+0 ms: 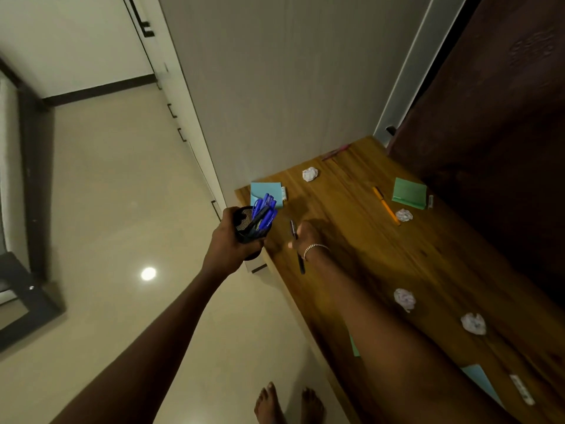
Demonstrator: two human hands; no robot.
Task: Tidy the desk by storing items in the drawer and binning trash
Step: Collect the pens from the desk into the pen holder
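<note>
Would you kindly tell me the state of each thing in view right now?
left hand: gripping the pen holder
pen holder: lifted, filled with blue pens
right hand: holding the black pen
black pen: in the right hand's grip
orange pen: lying flat on the desk
crumpled paper balls: four, loose on the desk

Single head view, tilted, steeply down over desk (397, 255) edge.

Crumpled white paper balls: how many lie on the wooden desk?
4 paper balls: one near the grey wall, one beside the orange pen, two nearer, beside the right arm, which may hide more.
</note>
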